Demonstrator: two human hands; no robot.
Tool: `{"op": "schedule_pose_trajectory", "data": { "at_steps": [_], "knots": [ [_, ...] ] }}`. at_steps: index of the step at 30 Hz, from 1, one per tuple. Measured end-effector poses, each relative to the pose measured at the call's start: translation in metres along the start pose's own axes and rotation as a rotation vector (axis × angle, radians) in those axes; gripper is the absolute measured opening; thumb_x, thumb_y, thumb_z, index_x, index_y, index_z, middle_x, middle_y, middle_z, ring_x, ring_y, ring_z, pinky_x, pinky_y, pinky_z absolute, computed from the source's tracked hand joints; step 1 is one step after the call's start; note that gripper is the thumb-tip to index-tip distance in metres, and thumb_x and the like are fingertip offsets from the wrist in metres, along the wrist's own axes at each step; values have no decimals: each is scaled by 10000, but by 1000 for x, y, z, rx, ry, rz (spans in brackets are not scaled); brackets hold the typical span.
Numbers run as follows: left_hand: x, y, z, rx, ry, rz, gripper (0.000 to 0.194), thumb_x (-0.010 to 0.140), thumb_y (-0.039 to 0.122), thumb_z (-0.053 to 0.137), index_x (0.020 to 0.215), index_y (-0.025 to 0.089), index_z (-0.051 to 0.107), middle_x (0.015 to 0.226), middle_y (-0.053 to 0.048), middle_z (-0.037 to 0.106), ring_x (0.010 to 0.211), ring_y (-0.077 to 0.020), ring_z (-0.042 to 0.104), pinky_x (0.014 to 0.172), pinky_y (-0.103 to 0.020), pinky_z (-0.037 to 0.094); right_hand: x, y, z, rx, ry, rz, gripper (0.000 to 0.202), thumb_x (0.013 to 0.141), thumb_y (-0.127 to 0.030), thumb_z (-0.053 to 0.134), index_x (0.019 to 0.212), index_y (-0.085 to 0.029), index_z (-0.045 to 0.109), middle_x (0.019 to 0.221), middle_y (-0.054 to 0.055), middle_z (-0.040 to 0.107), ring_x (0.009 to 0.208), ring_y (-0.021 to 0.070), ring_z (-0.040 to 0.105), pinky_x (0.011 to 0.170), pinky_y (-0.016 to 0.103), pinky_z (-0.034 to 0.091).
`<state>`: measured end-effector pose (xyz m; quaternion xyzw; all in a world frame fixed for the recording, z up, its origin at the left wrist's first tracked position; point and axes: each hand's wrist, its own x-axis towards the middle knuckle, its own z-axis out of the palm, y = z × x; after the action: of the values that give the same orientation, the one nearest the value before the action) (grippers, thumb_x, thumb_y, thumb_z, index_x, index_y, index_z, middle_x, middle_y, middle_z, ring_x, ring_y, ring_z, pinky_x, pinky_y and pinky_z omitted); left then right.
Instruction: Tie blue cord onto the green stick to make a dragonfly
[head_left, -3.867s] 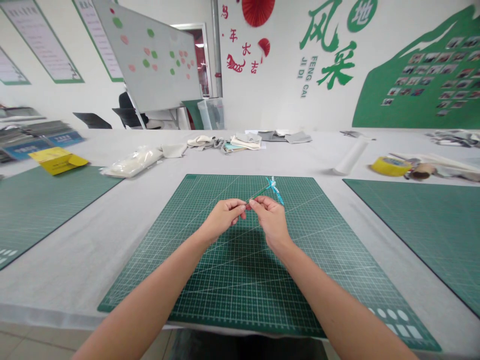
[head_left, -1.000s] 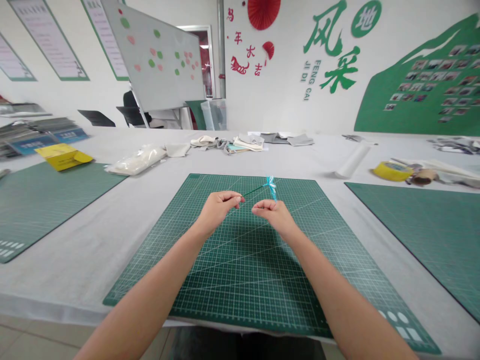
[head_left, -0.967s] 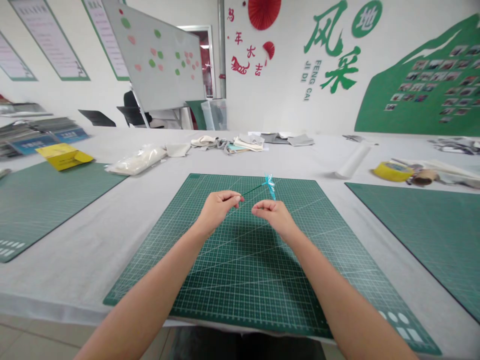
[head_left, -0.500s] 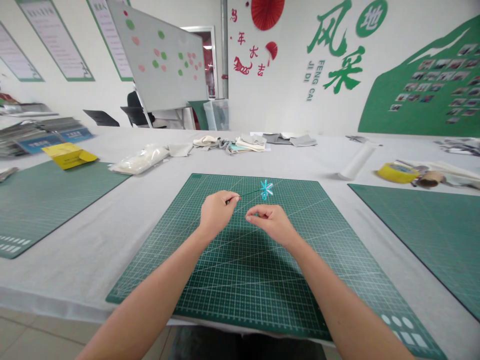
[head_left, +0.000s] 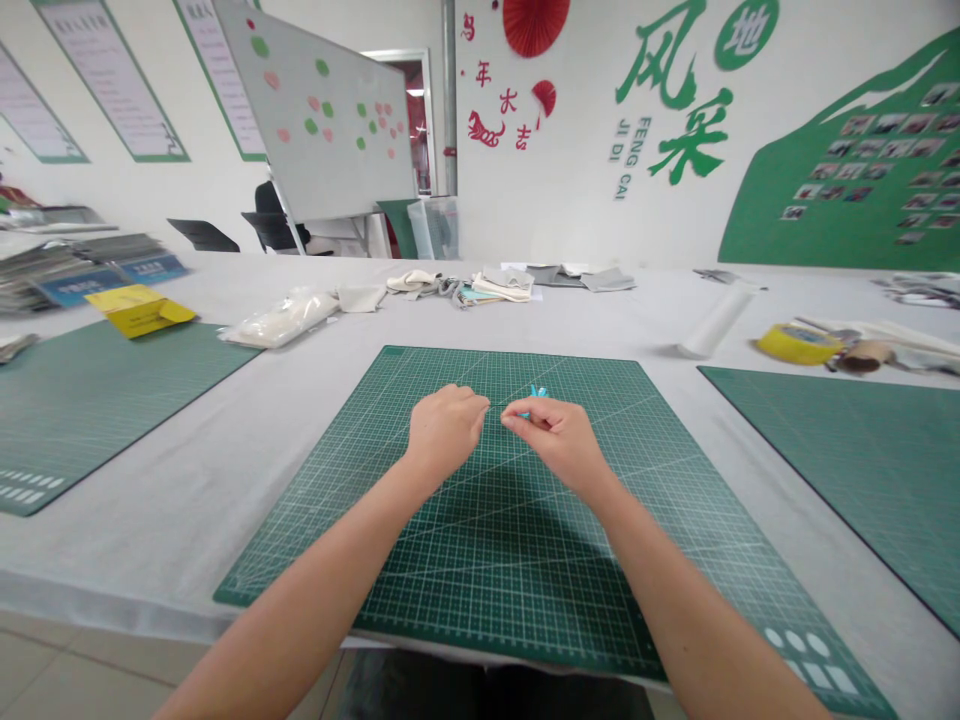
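Note:
A small turquoise and white craft flower on a thin dark stem is held above the green cutting mat. Only a few petal tips show, since my right hand covers most of the bloom. My left hand is closed, its thumb and fingertips pinching the stem at the left. Just across a small gap, my right hand has thumb and index finger pinched together on the stem beside the bloom. The exact contact of these fingertips is too small to see clearly.
Other cutting mats lie left and right. A yellow card box, a plastic-wrapped packet and folded fabric pieces sit farther back. At right are a white roll and yellow tape.
My right hand has moved up and left, closing in on the stem next to my left hand. The bloom has dropped lower and is now mostly behind my right fingers.

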<state>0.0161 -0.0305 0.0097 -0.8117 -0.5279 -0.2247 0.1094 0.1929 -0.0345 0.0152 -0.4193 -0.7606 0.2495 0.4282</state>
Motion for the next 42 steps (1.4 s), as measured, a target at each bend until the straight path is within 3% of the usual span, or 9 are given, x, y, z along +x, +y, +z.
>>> {"op": "schedule_pose_trajectory", "data": {
  "at_steps": [7,14,18,23,29,33,38,42],
  "knots": [
    [5,-9,-7,-58,-109,254,271,902,221,433,835,223,696,734,-28,640,747,-170,529,684,-296,384,4,10,-14,-70,119,7,189,807,-343,584,788,-201,708,577,-11,557,516,110,431,523,252,330],
    [6,-8,-19,-490,-264,261,210,885,256,505,858,226,711,807,-10,678,796,-144,581,721,-264,424,10,24,-24,89,106,125,212,748,-378,638,756,-175,699,479,-58,348,478,90,294,481,248,252],
    [6,-5,-25,-700,-309,245,199,875,261,526,857,213,718,761,-13,680,761,-135,594,731,-264,439,13,32,-25,232,42,225,250,700,-400,673,744,-155,681,479,-67,344,468,78,257,467,246,210],
    [6,-5,-27,-823,-259,142,205,866,258,525,867,202,723,742,-22,671,740,-138,603,700,-261,455,14,45,-13,377,-4,330,278,658,-409,709,744,-147,673,472,-69,373,456,67,250,457,240,185],
    [9,-10,-20,-854,-112,-29,191,845,260,546,835,175,716,772,-34,676,747,-150,606,687,-262,453,10,55,8,383,-53,334,221,634,-372,719,718,-169,687,591,-14,546,530,101,410,500,246,293],
    [10,-14,-14,-844,-43,-145,202,837,290,552,822,175,718,760,-27,681,725,-150,606,681,-264,450,7,46,17,434,-88,374,144,654,-320,694,669,-178,679,534,-38,493,472,71,335,456,234,234],
    [10,-17,-7,-858,43,-252,211,831,286,544,823,169,719,741,-23,691,746,-158,623,705,-265,452,3,33,23,794,-60,603,153,596,-275,726,655,-173,629,417,-99,324,381,37,158,392,236,82],
    [11,-19,-2,-819,78,-290,198,823,275,547,825,176,719,719,-11,692,730,-155,628,700,-261,455,0,28,27,750,-58,580,137,615,-267,717,644,-166,628,416,-94,340,379,41,180,393,233,99]
  ]
}}
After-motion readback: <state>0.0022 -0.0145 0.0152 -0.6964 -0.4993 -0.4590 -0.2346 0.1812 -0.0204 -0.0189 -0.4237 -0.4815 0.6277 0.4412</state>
